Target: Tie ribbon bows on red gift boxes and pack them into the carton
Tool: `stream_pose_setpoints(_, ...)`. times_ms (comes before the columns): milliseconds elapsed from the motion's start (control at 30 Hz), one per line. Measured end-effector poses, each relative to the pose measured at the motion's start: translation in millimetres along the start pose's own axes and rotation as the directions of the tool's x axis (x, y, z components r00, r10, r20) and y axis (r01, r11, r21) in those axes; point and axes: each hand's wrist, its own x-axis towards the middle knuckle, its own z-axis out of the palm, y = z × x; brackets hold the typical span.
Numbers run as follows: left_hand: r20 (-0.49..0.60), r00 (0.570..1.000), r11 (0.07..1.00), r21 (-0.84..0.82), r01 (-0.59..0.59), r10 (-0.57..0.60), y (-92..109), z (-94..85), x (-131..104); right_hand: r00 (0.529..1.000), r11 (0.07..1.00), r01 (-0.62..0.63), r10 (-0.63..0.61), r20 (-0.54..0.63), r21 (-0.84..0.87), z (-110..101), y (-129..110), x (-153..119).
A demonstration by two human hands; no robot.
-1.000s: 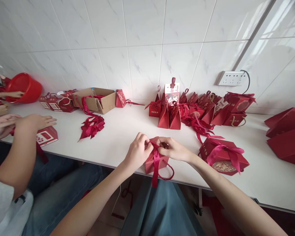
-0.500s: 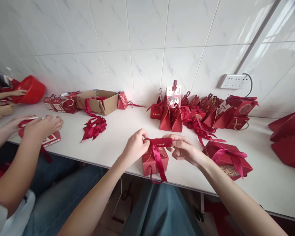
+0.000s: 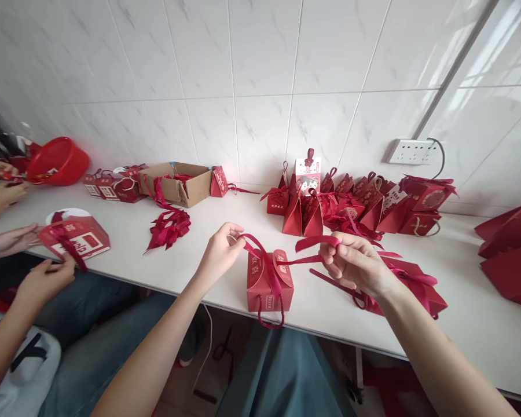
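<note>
A small red gift box (image 3: 269, 286) with gold characters stands at the table's front edge, its twisted cord handle hanging over its front. A dark red ribbon (image 3: 271, 263) runs across the top of the box. Above the box's left side, my left hand (image 3: 220, 249) pinches one part of the ribbon, which arches up between thumb and fingers. My right hand (image 3: 351, 258), to the right of the box, grips another part, with a strand stretched back to the box and a loose end pointing left. Behind my right hand lies a red box with a ribbon bow (image 3: 417, 284), partly covered.
Small red boxes (image 3: 301, 214) crowd the wall side. A ribbon pile (image 3: 168, 227) lies beside an open cardboard box (image 3: 178, 188). At left, a co-worker's hands (image 3: 47, 278) handle a ribboned box (image 3: 84, 237); a red basin (image 3: 58, 162) stands beyond. Larger red boxes (image 3: 512, 255) are at right.
My hands have moved apart, my right hand going right and drawing the ribbon out from the box top. The co-worker's hands have lowered, showing their box.
</note>
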Motion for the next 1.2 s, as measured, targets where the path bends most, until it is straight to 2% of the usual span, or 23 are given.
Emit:
stream_pose_setpoints(100,-0.055,0.998,0.985,-0.171,0.013,-0.023,-2,-2.5,1,0.998,0.997,0.068,-0.068,-0.001,-0.048,4,-7,1)
stream_pose_setpoints(200,-0.107,0.992,0.933,-0.359,0.020,-0.062,-1,-3.6,1,0.996,0.991,0.092,-0.093,-0.006,-0.093,6,-10,0)
stream_pose_setpoints(300,-0.166,0.979,0.816,-0.579,0.004,-0.122,2,-6.2,1,0.997,0.989,0.078,-0.079,-0.008,-0.127,5,-9,0)
stream_pose_setpoints(367,-0.215,0.963,0.700,-0.713,-0.042,-0.161,4,-9.6,2,0.997,0.989,0.072,-0.075,-0.020,-0.131,3,-7,-1)
stream_pose_setpoints(433,-0.270,0.945,0.622,-0.776,-0.099,-0.186,5,-13.6,4,0.996,0.989,0.070,-0.076,-0.046,-0.131,2,-6,0)
stream_pose_setpoints(500,-0.333,0.921,0.597,-0.787,-0.154,-0.201,4,-17.3,6,0.995,0.990,0.055,-0.065,-0.077,-0.132,1,-5,0)
stream_pose_setpoints(600,-0.406,0.889,0.623,-0.757,-0.198,-0.211,0,-21.7,8,0.990,0.989,0.014,-0.034,-0.137,-0.145,1,-5,1)
stream_pose_setpoints(700,-0.400,0.900,0.721,-0.674,-0.159,-0.175,-9,-27.9,10,0.982,0.972,-0.008,-0.036,-0.186,-0.234,2,-9,6)
stream_pose_setpoints(767,-0.369,0.926,0.819,-0.555,-0.148,-0.082,-14,-34.6,11,0.976,0.935,-0.005,-0.072,-0.204,-0.354,4,-14,13)
stream_pose_setpoints(867,-0.312,0.940,0.956,-0.206,-0.209,0.138,-15,-45.3,12,0.968,0.850,0.020,-0.149,-0.203,-0.526,14,-23,28)
stream_pose_setpoints(933,-0.292,0.912,0.956,0.036,-0.291,0.288,-7,-48.5,10,0.966,0.808,0.079,-0.207,-0.156,-0.583,25,-25,39)
stream_pose_setpoints(1000,-0.284,0.865,0.910,0.150,-0.387,0.414,7,-46.7,6,0.965,0.785,0.166,-0.253,-0.065,-0.597,39,-21,52)
stream_pose_setpoints(1100,-0.226,0.811,0.842,0.153,-0.518,0.540,37,-38.8,-2,0.966,0.794,0.246,-0.249,0.072,-0.556,62,-7,70)
stream_pose_setpoints(1200,-0.155,0.803,0.818,0.096,-0.568,0.576,63,-35.0,-5,0.971,0.854,0.233,-0.179,0.158,-0.464,77,11,82)
